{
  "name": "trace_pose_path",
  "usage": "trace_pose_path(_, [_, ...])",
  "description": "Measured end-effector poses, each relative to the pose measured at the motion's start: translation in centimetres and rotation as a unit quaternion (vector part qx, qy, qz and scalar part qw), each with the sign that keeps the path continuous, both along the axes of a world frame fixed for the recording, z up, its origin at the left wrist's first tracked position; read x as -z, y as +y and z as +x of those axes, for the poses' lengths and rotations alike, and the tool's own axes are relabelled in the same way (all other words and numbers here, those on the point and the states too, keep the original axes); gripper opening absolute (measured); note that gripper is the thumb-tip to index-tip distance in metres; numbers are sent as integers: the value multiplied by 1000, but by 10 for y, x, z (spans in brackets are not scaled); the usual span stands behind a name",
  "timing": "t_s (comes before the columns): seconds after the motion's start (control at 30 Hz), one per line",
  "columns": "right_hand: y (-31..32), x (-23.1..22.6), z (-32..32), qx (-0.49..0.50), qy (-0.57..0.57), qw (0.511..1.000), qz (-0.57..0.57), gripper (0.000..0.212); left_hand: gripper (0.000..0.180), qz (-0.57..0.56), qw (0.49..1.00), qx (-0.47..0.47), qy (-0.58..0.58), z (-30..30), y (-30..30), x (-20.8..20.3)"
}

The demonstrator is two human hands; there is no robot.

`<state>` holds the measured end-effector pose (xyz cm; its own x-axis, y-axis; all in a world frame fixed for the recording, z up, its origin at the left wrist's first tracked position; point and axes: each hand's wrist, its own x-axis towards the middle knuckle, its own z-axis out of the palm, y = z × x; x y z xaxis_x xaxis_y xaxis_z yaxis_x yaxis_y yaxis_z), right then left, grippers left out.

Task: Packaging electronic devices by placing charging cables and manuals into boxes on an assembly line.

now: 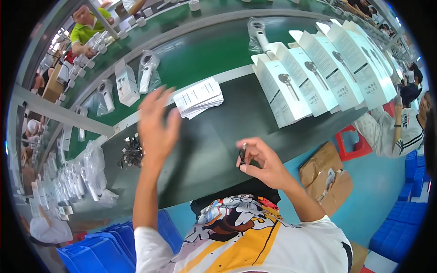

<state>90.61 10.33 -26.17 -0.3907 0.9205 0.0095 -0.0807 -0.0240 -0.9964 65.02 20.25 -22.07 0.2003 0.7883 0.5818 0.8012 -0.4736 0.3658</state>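
Note:
My left hand [157, 123] is raised above the dark worktop [218, 136], fingers spread and blurred, holding nothing; it is nearest a stack of white leaflets [199, 97]. My right hand [261, 161] hovers over the worktop's near edge, its fingertips pinching a small black part [242, 155]. A row of upright white product boxes [314, 73] stands along the right side of the worktop.
A pile of black cables [132, 152] and bagged white devices [86, 175] lie at the left. Bagged devices [148, 70] ride the green conveyor [205, 50] beyond. Blue crates [107, 248] stand below left, cardboard [325, 175] and a red stool [353, 143] at the right. Other people work across and beside.

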Motion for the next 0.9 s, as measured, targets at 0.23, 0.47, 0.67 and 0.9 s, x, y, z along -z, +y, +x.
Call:
trace_pose_path(0.23, [0, -31, 15, 57, 25, 997, 54, 61, 36, -39, 978, 198, -55, 131, 50, -38])
trace_pose_path(0.47, [-27, 22, 33, 167, 122, 977, -50, 45, 28, -68, 994, 16, -89, 2, 31, -13])
trace_pose_path(0.67, [21, 20, -8, 24, 95, 993, -64, 27, 26, -210, 966, -140, -60, -74, -24, 4])
trace_pose_path(0.9, [51, -2, -51, 1, 86, 994, -63, 22, 36, -77, 989, 122, 38, -28, 31, 29])
